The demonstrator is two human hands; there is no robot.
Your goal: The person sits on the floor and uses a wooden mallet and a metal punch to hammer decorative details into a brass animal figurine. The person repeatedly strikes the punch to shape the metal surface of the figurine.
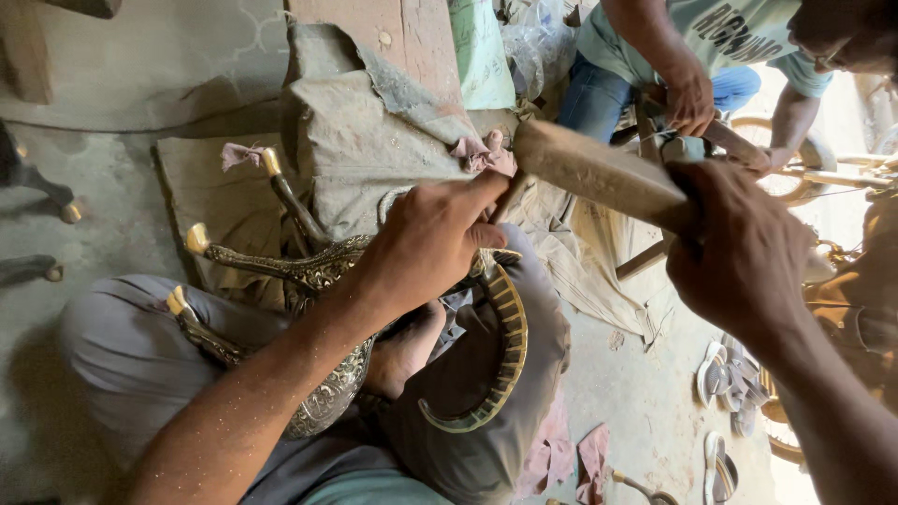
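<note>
Head view: left hand point(430, 238) pinches a thin metal punch point(510, 194), its grip closed around it, over an ornate brass piece point(327, 271) lying across the person's lap. Right hand point(744, 252) clasps a wooden mallet point(599, 173) raised just beside the punch. Another person's hand point(690, 101) works behind.

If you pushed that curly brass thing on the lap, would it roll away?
Probably not. The brass piece has several spread legs that would likely catch. It looks like solid patterned metal, so probably stiff and heavy. The left hand rests on it; the right hand grips a wooden mallet.
</note>
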